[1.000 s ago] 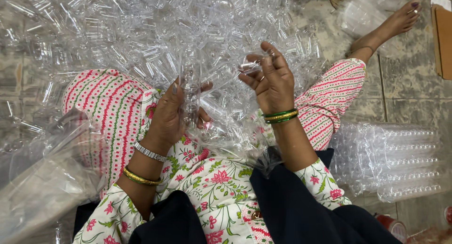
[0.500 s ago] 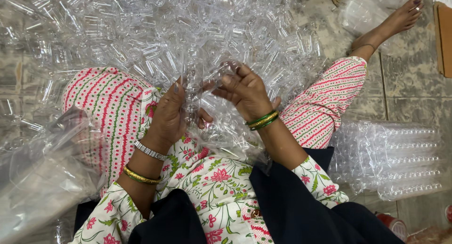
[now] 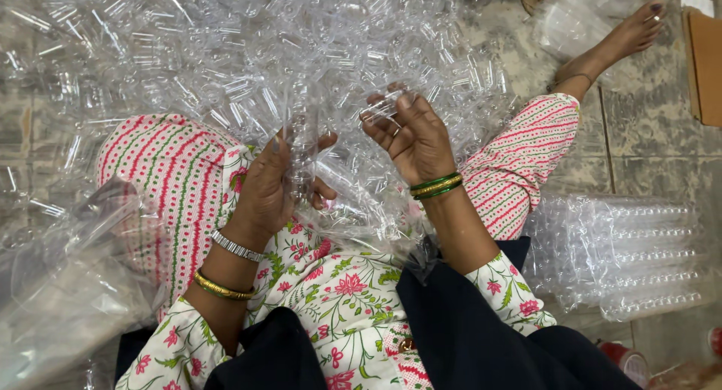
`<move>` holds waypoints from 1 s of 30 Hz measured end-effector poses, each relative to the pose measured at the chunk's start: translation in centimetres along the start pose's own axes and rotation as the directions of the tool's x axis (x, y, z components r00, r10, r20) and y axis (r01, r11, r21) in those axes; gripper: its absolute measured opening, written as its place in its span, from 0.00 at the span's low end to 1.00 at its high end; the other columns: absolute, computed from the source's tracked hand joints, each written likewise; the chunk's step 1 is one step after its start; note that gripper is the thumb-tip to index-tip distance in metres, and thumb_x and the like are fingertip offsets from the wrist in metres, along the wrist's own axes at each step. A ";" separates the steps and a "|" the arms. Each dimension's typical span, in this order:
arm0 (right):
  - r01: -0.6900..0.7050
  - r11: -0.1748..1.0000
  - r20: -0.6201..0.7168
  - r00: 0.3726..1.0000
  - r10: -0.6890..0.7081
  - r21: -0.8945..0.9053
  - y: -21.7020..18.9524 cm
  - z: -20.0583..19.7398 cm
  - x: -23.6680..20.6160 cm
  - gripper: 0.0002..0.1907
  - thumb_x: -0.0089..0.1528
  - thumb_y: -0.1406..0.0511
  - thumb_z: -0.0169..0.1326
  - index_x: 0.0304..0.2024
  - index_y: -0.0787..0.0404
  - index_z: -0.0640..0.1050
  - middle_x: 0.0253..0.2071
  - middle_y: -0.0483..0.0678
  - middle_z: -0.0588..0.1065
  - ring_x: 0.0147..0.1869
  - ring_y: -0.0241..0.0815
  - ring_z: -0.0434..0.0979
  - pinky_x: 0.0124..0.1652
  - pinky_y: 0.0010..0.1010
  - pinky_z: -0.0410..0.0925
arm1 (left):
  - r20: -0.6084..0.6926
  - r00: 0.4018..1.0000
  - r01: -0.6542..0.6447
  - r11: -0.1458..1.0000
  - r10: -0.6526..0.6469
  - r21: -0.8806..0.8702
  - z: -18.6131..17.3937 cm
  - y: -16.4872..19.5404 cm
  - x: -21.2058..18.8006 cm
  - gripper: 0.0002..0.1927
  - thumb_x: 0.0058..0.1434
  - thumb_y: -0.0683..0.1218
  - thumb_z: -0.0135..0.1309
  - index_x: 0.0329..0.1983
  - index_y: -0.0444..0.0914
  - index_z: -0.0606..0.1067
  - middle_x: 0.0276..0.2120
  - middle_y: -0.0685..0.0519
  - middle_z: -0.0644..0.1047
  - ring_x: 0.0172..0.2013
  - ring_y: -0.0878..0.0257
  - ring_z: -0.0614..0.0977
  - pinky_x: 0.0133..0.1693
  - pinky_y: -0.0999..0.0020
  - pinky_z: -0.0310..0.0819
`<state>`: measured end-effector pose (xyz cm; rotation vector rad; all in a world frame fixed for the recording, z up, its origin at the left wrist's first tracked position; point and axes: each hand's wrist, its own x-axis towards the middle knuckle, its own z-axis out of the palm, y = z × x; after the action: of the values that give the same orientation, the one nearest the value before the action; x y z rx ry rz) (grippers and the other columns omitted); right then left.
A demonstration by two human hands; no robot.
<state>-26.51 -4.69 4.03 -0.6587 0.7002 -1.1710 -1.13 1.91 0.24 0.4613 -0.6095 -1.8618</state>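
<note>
Right hand has come back up out of the heap since half a second ago; left hand sits about where it was. Right hand now grasps a small clear piece in curled fingertips, palm turned toward the person, just above the lap. Left hand is clenched around an upright stack of nested clear pieces, held over the striped knee. The two hands are near each other, not touching.

Loose clear pieces cover the floor ahead in a big heap. A bagged bundle of finished rows lies to the right, a bag to the left.

Step looks like: piece picked, not yet joined to the stack. Next move likely needs the piece lined up with the stack top and pushed on straight; clear-on-clear makes alignment hard to judge.
</note>
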 end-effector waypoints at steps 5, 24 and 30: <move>0.064 0.996 0.054 0.997 -0.061 -0.067 -0.2 0.7 -0.6 0.20 0.71 0.66 0.51 0.65 0.61 0.66 0.59 0.56 0.75 0.59 0.51 0.80 0.59 0.45 0.75 | -0.002 1.000 0.005 1.000 -0.005 0.008 0.0 0.1 0.0 0.34 0.72 0.63 0.43 0.74 0.42 0.57 0.65 0.35 0.72 0.33 0.49 0.86 0.27 0.65 0.79; 0.062 0.997 0.046 0.997 -0.060 -0.047 0.8 2.1 0.7 0.26 0.68 0.66 0.53 0.65 0.56 0.58 0.57 0.57 0.73 0.60 0.59 0.79 0.58 0.58 0.75 | 0.022 0.999 0.037 0.998 -0.038 0.047 0.3 0.3 0.0 0.35 0.70 0.63 0.43 0.73 0.39 0.58 0.60 0.43 0.76 0.31 0.54 0.85 0.28 0.64 0.81; 0.032 0.978 0.108 0.994 -0.009 -0.208 -2.9 3.1 0.5 0.24 0.71 0.60 0.53 0.65 0.56 0.62 0.57 0.58 0.77 0.57 0.53 0.81 0.52 0.44 0.77 | -0.017 0.978 0.205 0.959 -0.206 0.193 0.3 -0.7 0.1 0.32 0.72 0.55 0.47 0.76 0.40 0.61 0.48 0.43 0.80 0.28 0.64 0.81 0.27 0.67 0.78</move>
<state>-25.66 -5.61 8.06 -0.9010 0.7338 -1.0807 -1.83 2.10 0.11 0.6723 -0.7741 -2.0081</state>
